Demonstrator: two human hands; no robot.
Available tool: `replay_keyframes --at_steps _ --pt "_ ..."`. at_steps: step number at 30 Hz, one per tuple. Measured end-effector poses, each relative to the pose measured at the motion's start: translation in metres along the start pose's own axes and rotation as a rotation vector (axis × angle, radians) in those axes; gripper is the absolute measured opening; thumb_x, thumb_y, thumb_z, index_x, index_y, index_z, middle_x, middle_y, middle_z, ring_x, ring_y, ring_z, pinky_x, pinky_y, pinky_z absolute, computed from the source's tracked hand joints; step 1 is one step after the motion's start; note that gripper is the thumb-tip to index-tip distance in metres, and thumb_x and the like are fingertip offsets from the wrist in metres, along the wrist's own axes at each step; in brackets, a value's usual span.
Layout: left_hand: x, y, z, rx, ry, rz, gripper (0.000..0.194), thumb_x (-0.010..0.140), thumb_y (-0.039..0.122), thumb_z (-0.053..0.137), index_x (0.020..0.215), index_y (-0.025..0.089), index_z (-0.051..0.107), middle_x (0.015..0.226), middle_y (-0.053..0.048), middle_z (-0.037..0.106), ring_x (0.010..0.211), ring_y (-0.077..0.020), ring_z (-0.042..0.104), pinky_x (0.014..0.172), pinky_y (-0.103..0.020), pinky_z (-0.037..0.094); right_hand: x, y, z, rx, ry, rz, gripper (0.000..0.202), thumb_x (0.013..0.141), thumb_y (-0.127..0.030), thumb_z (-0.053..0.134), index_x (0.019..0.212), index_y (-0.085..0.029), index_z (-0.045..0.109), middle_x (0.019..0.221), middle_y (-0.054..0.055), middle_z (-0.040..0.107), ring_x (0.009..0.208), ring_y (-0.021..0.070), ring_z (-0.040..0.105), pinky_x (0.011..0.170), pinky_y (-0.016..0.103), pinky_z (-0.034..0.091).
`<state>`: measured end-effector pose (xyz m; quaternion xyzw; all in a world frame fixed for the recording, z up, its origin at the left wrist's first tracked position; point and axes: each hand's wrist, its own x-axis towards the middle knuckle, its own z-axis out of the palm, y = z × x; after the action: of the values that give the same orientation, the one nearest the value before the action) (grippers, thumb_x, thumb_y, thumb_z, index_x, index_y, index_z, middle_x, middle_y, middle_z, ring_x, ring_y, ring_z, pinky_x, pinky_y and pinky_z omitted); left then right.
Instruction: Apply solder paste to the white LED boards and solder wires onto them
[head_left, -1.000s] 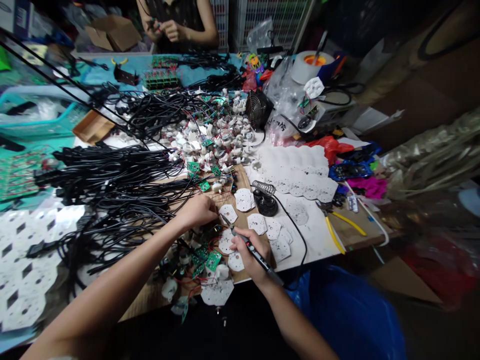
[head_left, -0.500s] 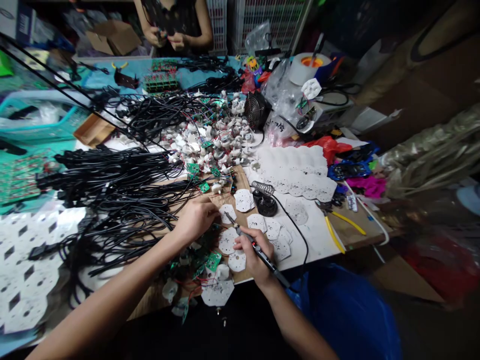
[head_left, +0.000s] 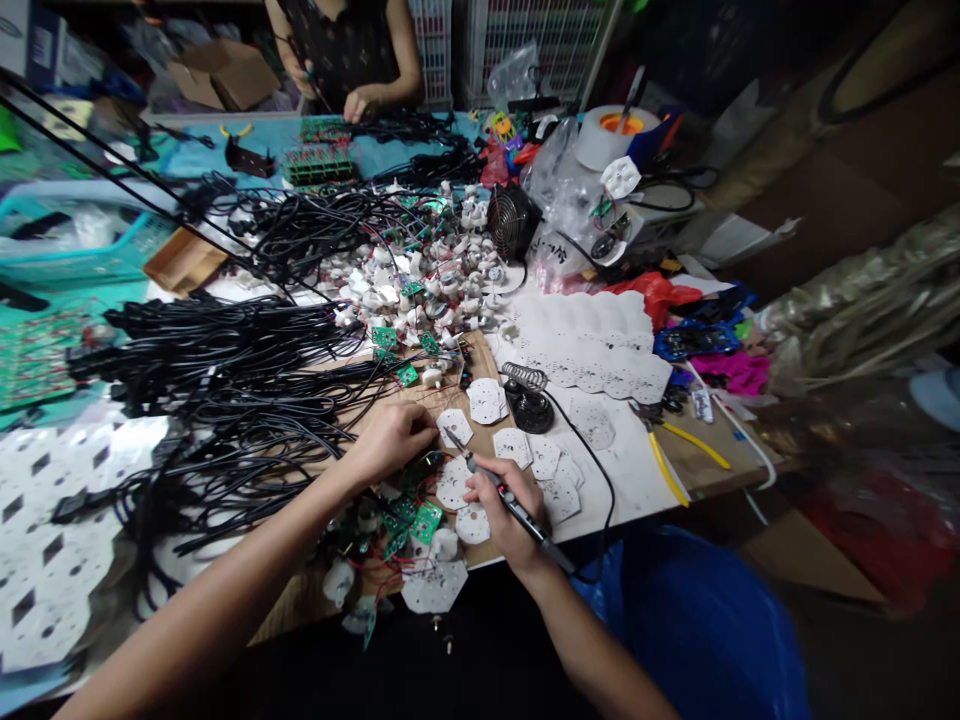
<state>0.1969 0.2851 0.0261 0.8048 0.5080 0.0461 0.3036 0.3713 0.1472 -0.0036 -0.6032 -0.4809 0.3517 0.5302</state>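
My right hand [head_left: 510, 500] is wrapped round a black soldering iron [head_left: 531, 522], its tip pointing up and left. The tip is over or on a white perforated board [head_left: 454, 428]; whether it touches I cannot tell. At the left edge of that board, my left hand [head_left: 395, 435] has its fingers pinched together, and what they hold is hidden. More white boards [head_left: 453, 484] lie between and below my hands. Green circuit boards [head_left: 426, 522] with red wires and white parts are heaped under my left forearm.
Bundled black cables [head_left: 247, 345] cover the left. Behind are a pile of white parts [head_left: 420, 280] and a small black fan [head_left: 512, 221]. A soldering iron stand [head_left: 529, 405] and yellow-handled pliers [head_left: 667, 455] lie right. Across the table a person [head_left: 345, 60] works.
The soldering iron's tip and my right hand have shifted slightly left. The other person's hands have moved, one coming down towards the circuit boards. My left hand stays nearly in place.
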Motion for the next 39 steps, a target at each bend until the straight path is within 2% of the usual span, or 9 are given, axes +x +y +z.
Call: replay_keyframes --at_steps 5,13,16,20,24,28,31,39 --pt "0.003 0.0 0.001 0.018 -0.014 -0.028 0.015 0.081 0.024 0.059 0.081 0.018 0.073 0.079 -0.003 0.073 0.072 -0.0152 0.063 0.066 -0.023 0.042 0.001 0.001 -0.001 -0.037 -0.05 0.002 0.027 0.095 -0.038 0.057 0.109 -0.019 0.071 0.069 0.003 0.077 0.06 0.0174 0.076 0.056 0.023 0.061" --pt "0.004 -0.003 0.004 0.047 -0.005 -0.016 0.015 0.081 0.026 0.059 0.08 0.018 0.072 0.078 -0.003 0.072 0.071 -0.0151 0.062 0.065 -0.024 0.041 0.002 0.001 0.0 -0.045 -0.052 -0.038 0.025 0.096 -0.038 0.056 0.107 -0.02 0.07 0.066 0.001 0.075 0.058 0.0166 0.075 0.056 0.022 0.06" --pt "0.004 -0.003 0.004 0.05 -0.01 -0.018 0.016 0.081 0.027 0.059 0.08 0.018 0.072 0.079 -0.004 0.073 0.072 -0.0155 0.063 0.066 -0.024 0.042 0.001 0.004 0.001 -0.058 -0.051 -0.029 0.023 0.096 -0.035 0.056 0.108 -0.021 0.07 0.071 0.001 0.076 0.06 0.0162 0.075 0.058 0.022 0.061" --pt "0.005 -0.002 0.003 0.039 -0.025 -0.04 0.016 0.081 0.027 0.059 0.08 0.018 0.072 0.08 -0.004 0.074 0.074 -0.0163 0.064 0.066 -0.024 0.043 -0.003 0.012 0.002 -0.138 -0.055 -0.1 0.021 0.095 -0.033 0.057 0.107 -0.022 0.071 0.077 0.003 0.077 0.064 0.0177 0.076 0.057 0.024 0.062" --pt "0.005 -0.001 0.003 0.025 -0.028 -0.051 0.015 0.08 0.026 0.06 0.08 0.019 0.072 0.078 -0.003 0.073 0.073 -0.0158 0.064 0.065 -0.023 0.042 -0.003 0.012 0.002 -0.116 -0.058 -0.099 0.02 0.095 -0.031 0.058 0.108 -0.022 0.07 0.074 0.003 0.077 0.062 0.0171 0.076 0.058 0.023 0.062" --pt "0.005 -0.001 0.003 0.028 -0.036 -0.037 0.015 0.08 0.026 0.059 0.078 0.018 0.072 0.075 -0.002 0.072 0.069 -0.0151 0.062 0.063 -0.023 0.04 -0.001 0.003 -0.001 0.03 -0.007 -0.015 0.022 0.097 -0.033 0.056 0.108 -0.02 0.069 0.074 0.003 0.076 0.059 0.0159 0.075 0.053 0.022 0.06" --pt "0.006 0.0 0.0 0.029 -0.034 -0.018 0.015 0.081 0.025 0.059 0.079 0.019 0.073 0.077 -0.002 0.073 0.07 -0.0151 0.063 0.064 -0.023 0.041 -0.002 0.0 -0.002 0.069 0.052 0.013 0.023 0.096 -0.036 0.057 0.108 -0.019 0.069 0.074 0.002 0.075 0.059 0.0161 0.074 0.055 0.024 0.061" --pt "0.014 0.009 -0.001 0.173 0.025 0.058 0.014 0.082 0.022 0.061 0.082 0.02 0.074 0.085 -0.006 0.073 0.076 -0.0184 0.064 0.067 -0.025 0.043 -0.005 0.009 -0.002 0.08 0.132 0.021 0.026 0.097 -0.038 0.057 0.108 -0.018 0.068 0.076 0.004 0.075 0.059 0.0171 0.074 0.057 0.027 0.061"
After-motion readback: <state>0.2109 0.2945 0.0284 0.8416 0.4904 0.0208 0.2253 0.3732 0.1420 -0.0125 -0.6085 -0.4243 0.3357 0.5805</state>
